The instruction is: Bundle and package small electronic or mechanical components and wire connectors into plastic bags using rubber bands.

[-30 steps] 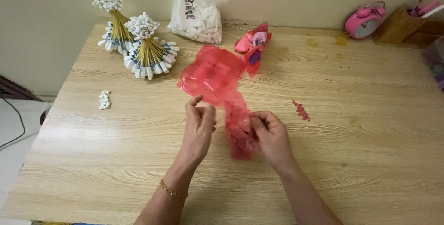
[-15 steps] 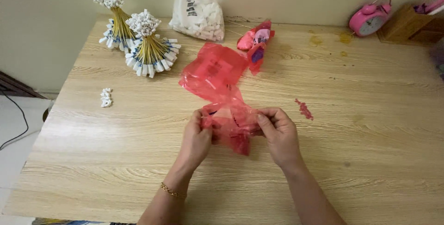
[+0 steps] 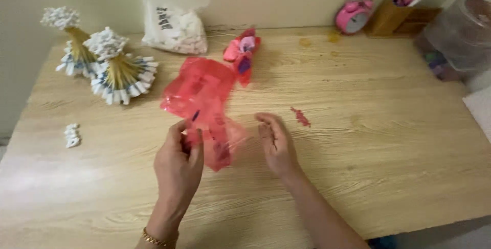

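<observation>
Closest to me, the person's left hand (image 3: 179, 164) is pinched shut on a red translucent plastic bag (image 3: 204, 108), fingers closed over its lower part so the rest of the film stands up crumpled above the wooden table (image 3: 368, 141). The right hand (image 3: 276, 144) hangs just beside the bag with its fingers loosely spread and nothing in them (it does not seem to touch the plastic, though the blur makes that hard to judge). A thin gold bracelet (image 3: 156, 239) sits on the left wrist.

A little farther out, a small red scrap (image 3: 300, 117) lies to the right of the hands, and a small white clump (image 3: 72, 135) lies well off to the left. Beyond the bag is a pink and red bundle (image 3: 243, 54). At the far left stand two cone-shaped cotton-swab ornaments (image 3: 115, 65), and against the wall are a clear bag of white pieces (image 3: 174, 24), a pink alarm clock (image 3: 354, 15) and a brown desk organiser (image 3: 396, 18).
</observation>
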